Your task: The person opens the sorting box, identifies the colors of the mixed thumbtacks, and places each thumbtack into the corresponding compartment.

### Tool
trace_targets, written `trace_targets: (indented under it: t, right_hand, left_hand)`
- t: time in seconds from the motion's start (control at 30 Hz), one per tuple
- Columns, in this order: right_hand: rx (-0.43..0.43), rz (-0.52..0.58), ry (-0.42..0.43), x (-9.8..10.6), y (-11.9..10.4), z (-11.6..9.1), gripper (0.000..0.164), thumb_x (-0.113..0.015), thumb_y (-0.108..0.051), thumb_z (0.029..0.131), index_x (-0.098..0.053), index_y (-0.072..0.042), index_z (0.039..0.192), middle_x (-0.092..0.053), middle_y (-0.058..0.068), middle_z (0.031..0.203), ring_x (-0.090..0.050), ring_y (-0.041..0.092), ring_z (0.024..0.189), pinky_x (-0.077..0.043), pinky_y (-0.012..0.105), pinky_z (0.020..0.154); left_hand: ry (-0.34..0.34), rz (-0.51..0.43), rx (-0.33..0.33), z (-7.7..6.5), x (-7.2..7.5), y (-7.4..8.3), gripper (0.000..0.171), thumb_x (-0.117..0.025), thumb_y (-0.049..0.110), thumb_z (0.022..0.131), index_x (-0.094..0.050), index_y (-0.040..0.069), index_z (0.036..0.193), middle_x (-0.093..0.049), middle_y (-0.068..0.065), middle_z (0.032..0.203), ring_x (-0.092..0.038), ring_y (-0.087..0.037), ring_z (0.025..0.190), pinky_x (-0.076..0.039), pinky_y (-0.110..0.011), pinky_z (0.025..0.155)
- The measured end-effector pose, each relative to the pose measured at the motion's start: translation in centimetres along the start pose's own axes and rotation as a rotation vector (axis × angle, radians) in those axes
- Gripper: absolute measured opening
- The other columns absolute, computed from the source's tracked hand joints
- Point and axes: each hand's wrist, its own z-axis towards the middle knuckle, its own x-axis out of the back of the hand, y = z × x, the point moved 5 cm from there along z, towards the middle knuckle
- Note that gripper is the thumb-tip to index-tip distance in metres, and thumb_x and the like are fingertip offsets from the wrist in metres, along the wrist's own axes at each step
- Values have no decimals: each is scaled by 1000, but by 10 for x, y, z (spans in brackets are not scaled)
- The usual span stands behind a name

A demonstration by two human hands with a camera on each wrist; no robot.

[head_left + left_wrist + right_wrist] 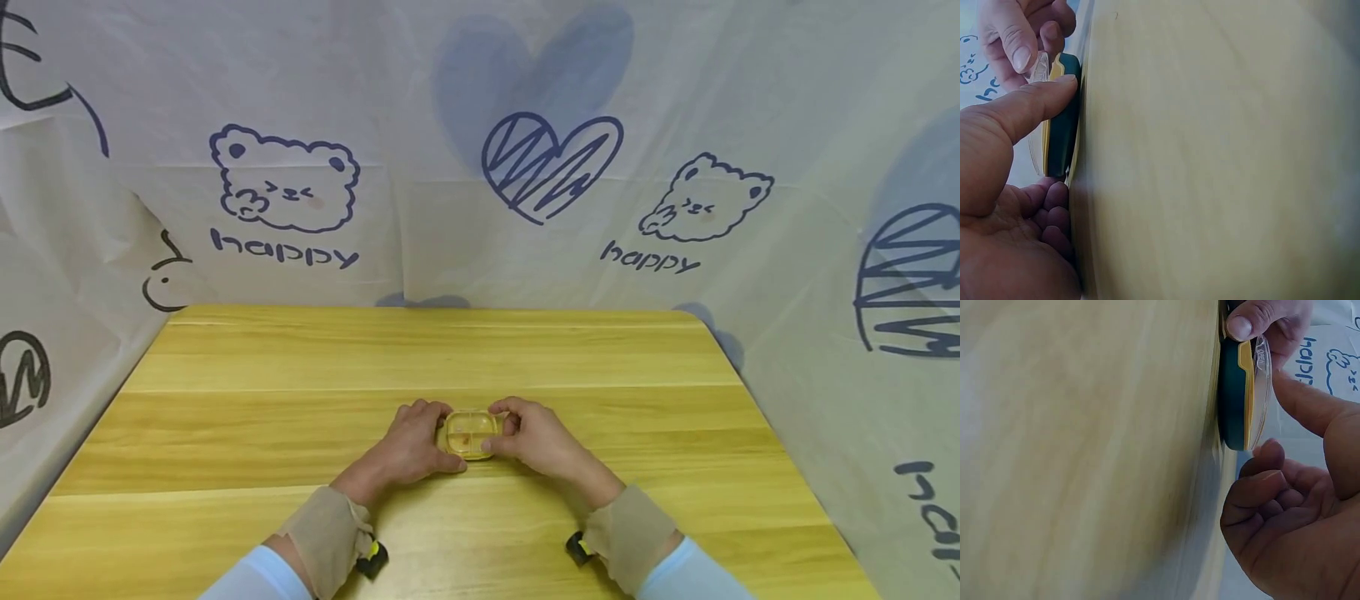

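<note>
A small pill box [471, 422] with a clear lid and several compartments lies flat on the table; a small bit of something reddish shows inside. Its dark green base [1231, 400], yellow rim [1248, 394] and clear lid [1262, 394] appear edge-on in the right wrist view. The lid's tab, marked OPEN, stands a little apart from the rim. My left hand [411, 446] grips the box from the left, thumb on the near side of the base. From the right, my right hand [540, 437] holds the lid's edge between thumb and curled forefinger; the exact contact is partly hidden.
The wooden table [450, 350] stretches out around both hands. Behind it hangs a pale cloth [420, 100] with printed bears and hearts, which also runs along the left and right sides.
</note>
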Motion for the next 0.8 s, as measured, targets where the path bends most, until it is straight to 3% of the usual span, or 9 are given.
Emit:
trace_targets:
  t: [0.13, 0.3, 0.8]
  right_hand:
    - [0, -33, -24, -3, 1, 1, 65, -77, -29, 82, -51, -1, 134, -61, 5, 81, -50, 14, 63, -41, 26, 55]
    - [5, -73, -68, -6, 3, 3, 71, -78, -32, 81, -48, -4, 139, -61, 3, 80, -50, 13, 64, -41, 26, 56]
    - [21, -109, -69, -9, 3, 3, 72, -79, -32, 80, -48, -5, 139, -58, 3, 77, -49, 14, 62, -41, 28, 57]
  left_hand:
    - [0, -3, -5, 0, 0, 1, 75, -86, 40, 67, -54, 7, 125, -53, -5, 107, -42, -26, 101, -40, -43, 88]
    - [-8, -5, -7, 0, 1, 1, 75, -86, 39, 66, -54, 6, 125, -53, -5, 107, -42, -25, 101, -40, -43, 88]
    - [-47, -34, -43, -2, 4, 1, 72, -78, 54, 73, -55, 8, 123, -53, -5, 104, -41, -24, 98, -40, -43, 85]
